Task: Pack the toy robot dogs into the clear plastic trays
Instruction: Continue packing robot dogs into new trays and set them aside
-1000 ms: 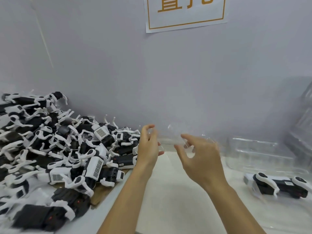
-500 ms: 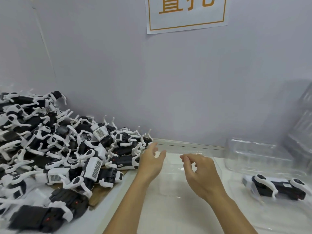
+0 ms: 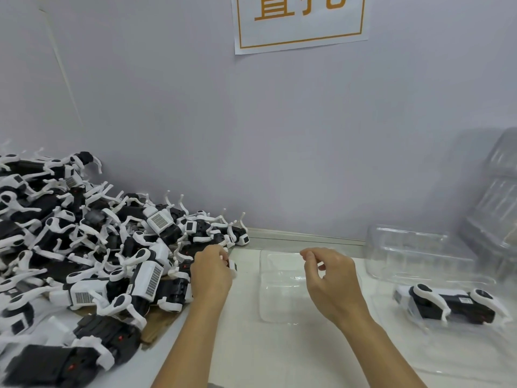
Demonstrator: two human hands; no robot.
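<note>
Toy robot dogs: we've got a huge heap of black-and-white toy robot dogs [image 3: 92,247] piled on the left side of the white table [image 3: 251,354], legs sticking out everywhere, stacked right up against the wall.

Dog being grabbed: our left hand [image 3: 211,275] is at the right edge of the heap, fingers curled round a small dog [image 3: 232,266] – only a bit of it pokes out past the knuckles, so we can't say much about how it lies.

Empty tray: a clear plastic tray [image 3: 282,292] lies flat on the table just right of the left hand, nothing in it.

Right hand: our right hand [image 3: 331,278] hovers over that tray's right half, fingers loosely curled with thumb and forefinger near each other – holding nothing as far as we can see.

Packed dog: one robot dog [image 3: 450,303] lies on its side at the far right, inside clear plastic packaging [image 3: 391,329]; can't tell exactly where that plastic ends.

Spare trays: an upturned clear tray [image 3: 414,253] sits behind the packed dog, and a tall stack of clear trays [image 3: 498,191] leans in the right corner.

Background: pale grey wall with a white paper sign [image 3: 299,21] with an orange border and orange characters, cut off at the top.
</note>
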